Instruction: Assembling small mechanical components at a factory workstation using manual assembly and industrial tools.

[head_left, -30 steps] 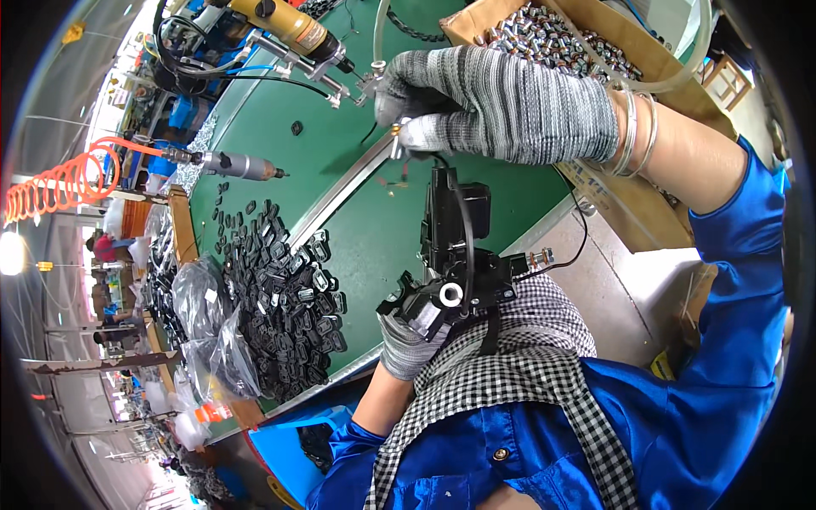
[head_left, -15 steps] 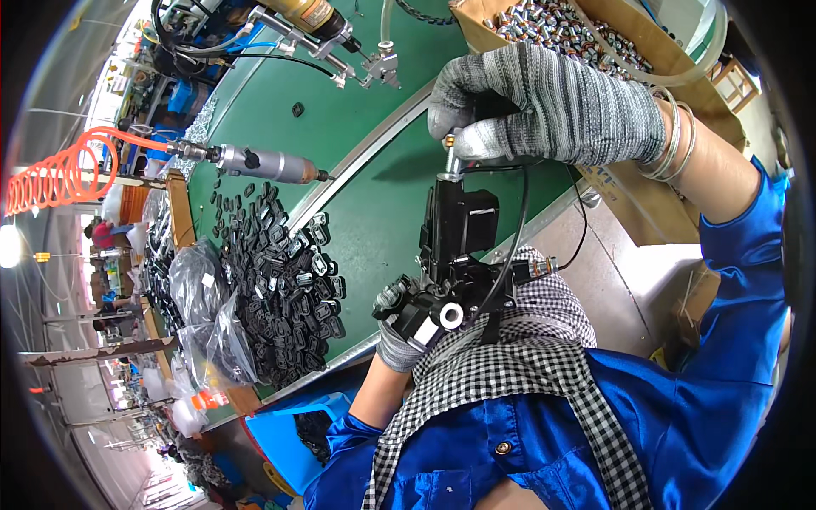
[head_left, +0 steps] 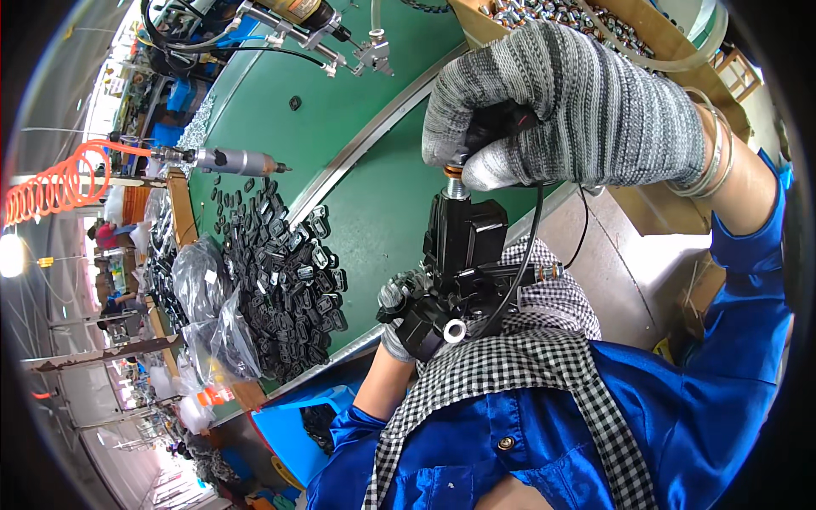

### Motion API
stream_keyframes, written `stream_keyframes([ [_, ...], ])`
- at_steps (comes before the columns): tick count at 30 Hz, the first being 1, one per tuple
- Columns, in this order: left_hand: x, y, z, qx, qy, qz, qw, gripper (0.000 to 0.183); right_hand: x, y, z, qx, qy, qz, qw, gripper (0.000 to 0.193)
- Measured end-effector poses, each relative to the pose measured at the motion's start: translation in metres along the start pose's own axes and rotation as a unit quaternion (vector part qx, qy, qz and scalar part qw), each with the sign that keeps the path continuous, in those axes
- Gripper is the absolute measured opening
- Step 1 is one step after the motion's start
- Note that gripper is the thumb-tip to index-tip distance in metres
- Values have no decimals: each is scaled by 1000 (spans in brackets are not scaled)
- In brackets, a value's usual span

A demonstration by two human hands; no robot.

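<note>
My left hand, in a grey striped glove, is closed round the lower end of a black metal assembly. This assembly has a tall body, a boxy side piece, a white-rimmed round opening and a thin black cable. At its top my gloved right hand pinches a small piston with orange-brown rings. A silvery spring-like part shows below the rings, at the mouth of the body. Something dark sits inside the curl of my right fingers; I cannot make out what.
Many small black parts lie heaped on the green table, beside clear plastic bags. An air screwdriver hangs on an orange coiled hose. A carton of small metal parts stands far right; a blue bin is lower left.
My right hand has come down and closer, bringing the piston against the top of the assembly. The fingers now curl further round. The hanging screwdriver has shifted left in view.
</note>
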State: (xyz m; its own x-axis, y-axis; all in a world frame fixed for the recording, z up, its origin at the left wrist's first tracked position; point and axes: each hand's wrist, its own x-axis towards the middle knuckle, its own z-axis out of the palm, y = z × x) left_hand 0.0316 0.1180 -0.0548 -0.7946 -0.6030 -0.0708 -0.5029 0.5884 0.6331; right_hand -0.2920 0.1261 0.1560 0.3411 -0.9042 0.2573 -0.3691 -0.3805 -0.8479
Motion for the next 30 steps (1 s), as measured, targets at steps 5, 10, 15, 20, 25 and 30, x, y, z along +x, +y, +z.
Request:
stream_keyframes([
  [5, -1, -6, 0, -8, -17, -20, 1000, 37, -5, -6, 13, 14, 68, -16, 997, 23],
  [10, -3, -9, 3, -17, -28, -36, 999, 37, 1, -10, 10, 13, 40, -47, 998, 24],
  [15, -3, -15, 5, -24, -44, -60, 997, 37, -4, -28, 7, -101, 36, -10, 994, 26],
  [20, -9, -30, 11, -41, -71, -113, 990, 37, -6, -37, 2, -167, 27, -66, 983, 28],
  [25, -24, -71, 24, -307, -87, -153, 935, 37, 1, 6, 6, -295, 13, -73, 953, 36],
  [30, -11, -45, 10, 119, -159, -107, 974, 37, 1, 2, 12, -279, 0, 70, 958, 45],
])
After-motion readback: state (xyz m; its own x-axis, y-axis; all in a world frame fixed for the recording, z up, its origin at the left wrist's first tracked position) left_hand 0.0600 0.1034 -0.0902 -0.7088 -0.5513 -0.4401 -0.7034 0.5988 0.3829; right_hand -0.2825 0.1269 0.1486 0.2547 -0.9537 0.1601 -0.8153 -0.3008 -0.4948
